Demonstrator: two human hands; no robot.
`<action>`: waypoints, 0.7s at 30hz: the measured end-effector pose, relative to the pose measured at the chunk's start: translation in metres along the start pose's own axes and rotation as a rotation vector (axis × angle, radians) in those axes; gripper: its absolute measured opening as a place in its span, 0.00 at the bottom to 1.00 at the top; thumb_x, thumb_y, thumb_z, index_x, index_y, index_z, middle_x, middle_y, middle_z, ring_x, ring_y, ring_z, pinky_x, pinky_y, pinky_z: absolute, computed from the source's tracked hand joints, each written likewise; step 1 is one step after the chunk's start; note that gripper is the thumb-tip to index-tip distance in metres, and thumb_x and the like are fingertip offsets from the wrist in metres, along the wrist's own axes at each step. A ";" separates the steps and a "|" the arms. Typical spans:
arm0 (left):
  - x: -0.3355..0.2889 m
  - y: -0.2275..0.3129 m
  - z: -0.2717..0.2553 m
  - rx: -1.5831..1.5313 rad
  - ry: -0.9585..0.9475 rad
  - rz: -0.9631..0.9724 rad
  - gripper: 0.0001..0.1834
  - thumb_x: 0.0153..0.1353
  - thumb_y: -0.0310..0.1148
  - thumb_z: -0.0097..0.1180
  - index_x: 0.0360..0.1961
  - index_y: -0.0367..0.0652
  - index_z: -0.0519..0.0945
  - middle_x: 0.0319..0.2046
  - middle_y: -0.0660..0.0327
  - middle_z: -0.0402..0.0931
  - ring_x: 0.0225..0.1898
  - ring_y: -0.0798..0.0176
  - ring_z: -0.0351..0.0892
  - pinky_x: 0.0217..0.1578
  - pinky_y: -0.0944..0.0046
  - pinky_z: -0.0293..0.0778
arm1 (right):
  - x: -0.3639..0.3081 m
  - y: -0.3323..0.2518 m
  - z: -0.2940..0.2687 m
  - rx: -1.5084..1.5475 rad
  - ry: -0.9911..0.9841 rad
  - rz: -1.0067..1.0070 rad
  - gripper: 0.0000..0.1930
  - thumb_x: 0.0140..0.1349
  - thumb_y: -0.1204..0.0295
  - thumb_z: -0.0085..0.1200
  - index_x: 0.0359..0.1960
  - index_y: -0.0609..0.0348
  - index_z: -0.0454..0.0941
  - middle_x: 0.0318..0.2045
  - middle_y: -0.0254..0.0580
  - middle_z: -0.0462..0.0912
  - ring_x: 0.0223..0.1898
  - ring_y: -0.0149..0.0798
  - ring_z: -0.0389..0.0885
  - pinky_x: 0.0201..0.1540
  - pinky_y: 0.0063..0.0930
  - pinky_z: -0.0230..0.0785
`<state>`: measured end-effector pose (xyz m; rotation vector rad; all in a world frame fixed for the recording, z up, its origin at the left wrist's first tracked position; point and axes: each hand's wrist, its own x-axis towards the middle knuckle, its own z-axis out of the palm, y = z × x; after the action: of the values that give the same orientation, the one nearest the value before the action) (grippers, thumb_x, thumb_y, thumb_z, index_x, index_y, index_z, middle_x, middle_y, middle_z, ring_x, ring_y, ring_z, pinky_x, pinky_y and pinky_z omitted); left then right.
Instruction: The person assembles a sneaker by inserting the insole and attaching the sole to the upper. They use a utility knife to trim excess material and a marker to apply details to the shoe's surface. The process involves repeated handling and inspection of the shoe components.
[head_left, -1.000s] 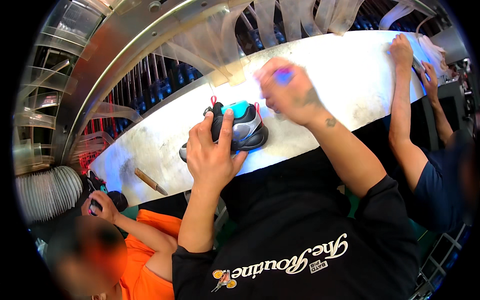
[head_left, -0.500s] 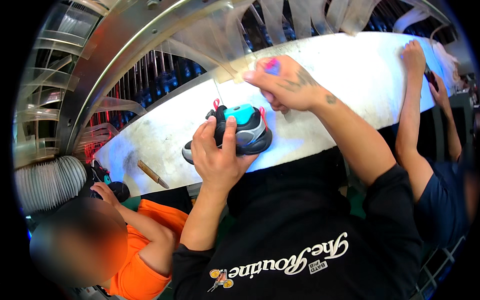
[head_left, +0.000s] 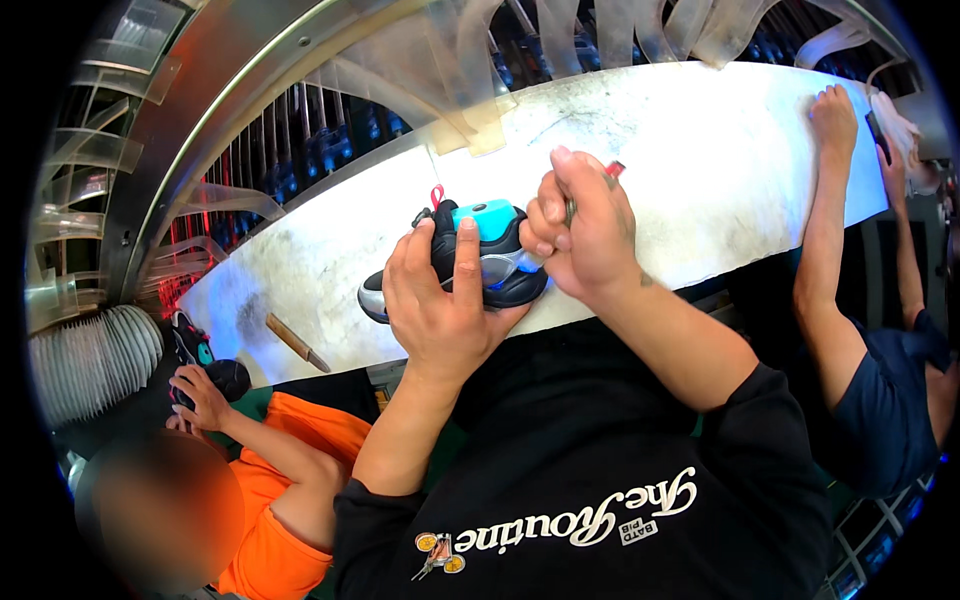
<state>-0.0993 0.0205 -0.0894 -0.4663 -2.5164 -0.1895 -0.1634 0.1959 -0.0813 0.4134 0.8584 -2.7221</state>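
Observation:
A black and grey sneaker (head_left: 515,292) rests on the white worktable (head_left: 660,200), its toe to the left. A turquoise shoe last (head_left: 485,215) fills its opening, and a red pull loop (head_left: 437,195) stands up from the tongue. My left hand (head_left: 438,310) grips the shoe from the near side, fingers over the upper. Close to the heel, my right hand (head_left: 592,225) is closed in a fist round a slim tool with a red end (head_left: 615,169); most of that tool is hidden. The fist covers the heel loop.
A wooden-handled knife (head_left: 295,340) lies on the table's left part. At left, a person in orange (head_left: 285,510) handles another shoe (head_left: 228,378). A person in dark blue (head_left: 880,400) works at right. Clear plastic strips (head_left: 480,130) hang along the far edge, before rollers.
My right fist has come down and nearer, turning over beside the shoe's heel. The left hand keeps its hold on the shoe. The co-worker's hand at left has shifted slightly.

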 end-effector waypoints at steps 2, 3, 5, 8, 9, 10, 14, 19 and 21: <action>-0.004 -0.001 0.001 -0.012 0.003 -0.012 0.49 0.43 0.59 0.85 0.64 0.43 0.84 0.63 0.41 0.72 0.57 0.39 0.81 0.50 0.43 0.81 | -0.013 0.004 -0.002 -0.008 -0.030 -0.039 0.18 0.83 0.60 0.50 0.30 0.48 0.66 0.21 0.29 0.69 0.16 0.29 0.60 0.24 0.31 0.60; -0.005 -0.003 0.001 -0.012 0.005 -0.001 0.49 0.42 0.59 0.85 0.64 0.44 0.85 0.63 0.42 0.73 0.57 0.39 0.81 0.51 0.44 0.81 | -0.014 0.004 -0.008 0.009 -0.125 -0.040 0.18 0.83 0.60 0.49 0.30 0.48 0.66 0.21 0.29 0.70 0.16 0.29 0.60 0.25 0.32 0.60; -0.006 -0.005 0.000 -0.018 0.007 0.025 0.48 0.42 0.58 0.86 0.63 0.44 0.86 0.63 0.43 0.73 0.57 0.39 0.81 0.51 0.45 0.82 | -0.016 0.005 -0.021 0.043 -0.309 -0.047 0.19 0.84 0.60 0.46 0.29 0.48 0.66 0.21 0.29 0.70 0.16 0.29 0.61 0.25 0.32 0.61; -0.015 -0.015 0.000 -0.134 0.050 -0.004 0.43 0.47 0.57 0.84 0.62 0.48 0.87 0.61 0.46 0.75 0.57 0.37 0.82 0.53 0.43 0.82 | -0.009 -0.002 -0.028 0.371 -0.262 0.014 0.18 0.84 0.60 0.43 0.30 0.49 0.70 0.22 0.29 0.72 0.16 0.29 0.63 0.25 0.31 0.63; -0.018 -0.019 -0.001 -0.157 0.059 -0.007 0.43 0.47 0.56 0.84 0.63 0.49 0.87 0.61 0.46 0.75 0.57 0.37 0.82 0.53 0.43 0.82 | -0.004 -0.008 -0.033 0.502 -0.274 0.045 0.18 0.84 0.60 0.43 0.31 0.49 0.72 0.22 0.29 0.73 0.16 0.29 0.64 0.26 0.31 0.63; -0.020 -0.022 -0.003 -0.181 0.068 -0.010 0.43 0.46 0.56 0.85 0.63 0.49 0.88 0.61 0.46 0.76 0.57 0.37 0.82 0.53 0.44 0.82 | 0.000 -0.023 -0.039 0.420 -0.278 -0.057 0.18 0.81 0.60 0.46 0.28 0.46 0.69 0.22 0.26 0.72 0.15 0.28 0.62 0.26 0.31 0.61; -0.028 -0.029 -0.006 -0.201 0.078 -0.002 0.49 0.40 0.53 0.89 0.65 0.47 0.87 0.63 0.46 0.75 0.60 0.40 0.81 0.56 0.49 0.82 | 0.002 -0.069 -0.040 -0.886 0.038 -0.530 0.08 0.74 0.67 0.59 0.38 0.55 0.76 0.30 0.37 0.80 0.26 0.36 0.76 0.37 0.38 0.74; -0.036 -0.040 -0.004 -0.373 0.195 -0.021 0.56 0.40 0.51 0.91 0.70 0.39 0.81 0.69 0.44 0.67 0.65 0.42 0.77 0.61 0.50 0.81 | 0.014 -0.068 -0.069 -2.014 -0.048 -0.739 0.24 0.64 0.62 0.71 0.55 0.63 0.81 0.51 0.57 0.84 0.53 0.59 0.84 0.58 0.50 0.77; -0.041 -0.039 0.000 -0.467 0.273 -0.074 0.58 0.41 0.52 0.91 0.72 0.37 0.78 0.70 0.44 0.64 0.66 0.42 0.76 0.62 0.50 0.80 | 0.005 -0.050 -0.059 -2.000 -0.223 -0.907 0.30 0.63 0.57 0.75 0.60 0.64 0.80 0.58 0.59 0.83 0.60 0.60 0.82 0.63 0.49 0.76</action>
<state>-0.0817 -0.0270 -0.1139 -0.4883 -2.2128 -0.8238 -0.1732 0.2693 -0.1031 -0.8060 3.2268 -0.8407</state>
